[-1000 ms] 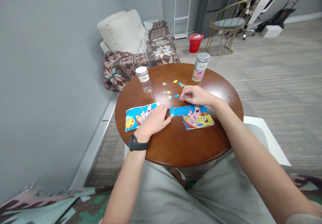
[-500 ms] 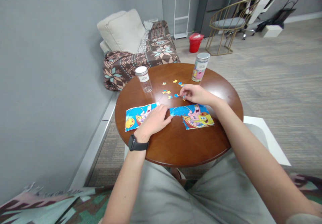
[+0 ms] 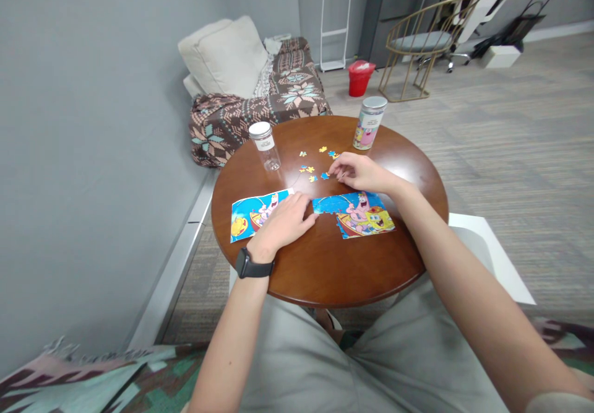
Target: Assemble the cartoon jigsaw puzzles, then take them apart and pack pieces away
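My left hand [image 3: 288, 221] lies flat with its fingers stretched out, covering the right part of a printed picture card [image 3: 240, 226] and reaching the left end of a partly joined jigsaw puzzle [image 3: 366, 215]. The puzzle shows a pink and a yellow cartoon figure on blue; its lower left is open. Behind it, my right hand [image 3: 355, 171] is curled, fingertips down beside a blue puzzle piece [image 3: 325, 176]. Whatever its fingers hold, if anything, is hidden. Several loose pieces lie beyond, among them a yellow puzzle piece [image 3: 323, 149].
A clear jar with a white lid [image 3: 265, 145] stands at the left of the round brown table [image 3: 320, 270]. At the back right is a printed tin [image 3: 370, 123]. Past the table are a covered sofa [image 3: 297, 85], a red bin [image 3: 361, 78] and a wire-frame chair [image 3: 422, 47].
My right hand has shifted very slightly left, its fingers curling closer. A blue and yellow piece under its fingertips no longer shows. My left hand has stayed in place.
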The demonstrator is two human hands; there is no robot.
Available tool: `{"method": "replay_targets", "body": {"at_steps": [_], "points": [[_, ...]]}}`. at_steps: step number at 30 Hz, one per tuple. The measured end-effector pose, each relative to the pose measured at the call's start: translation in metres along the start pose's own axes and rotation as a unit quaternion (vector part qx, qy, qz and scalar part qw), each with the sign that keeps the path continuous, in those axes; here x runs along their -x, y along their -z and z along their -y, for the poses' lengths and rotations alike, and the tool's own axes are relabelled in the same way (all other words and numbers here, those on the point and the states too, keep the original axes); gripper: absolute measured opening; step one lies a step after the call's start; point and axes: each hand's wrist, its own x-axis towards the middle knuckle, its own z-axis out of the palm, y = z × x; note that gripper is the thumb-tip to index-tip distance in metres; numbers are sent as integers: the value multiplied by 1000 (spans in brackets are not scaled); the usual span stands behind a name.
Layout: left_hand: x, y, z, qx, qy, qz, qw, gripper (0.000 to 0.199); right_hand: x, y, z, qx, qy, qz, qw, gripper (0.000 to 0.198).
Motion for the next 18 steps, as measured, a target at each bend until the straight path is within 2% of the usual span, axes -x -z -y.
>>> {"method": "replay_targets", "body": {"at_steps": [3,9,13,18], "points": [[0,1,-1,2,3,2,1000,23,0,0,-1,8,7,4,1000,23],[0,1,-1,4,0,0,1000,23,0,0,2,-14,-38,24,999,15],[0,-1,1,2,-5,-8,1000,22,0,0,4,-14,-38,39,998,11],[-1,-2,1,2,-6,-8,1000,20,2,0,3,-18,-26,42,999,25]]}}
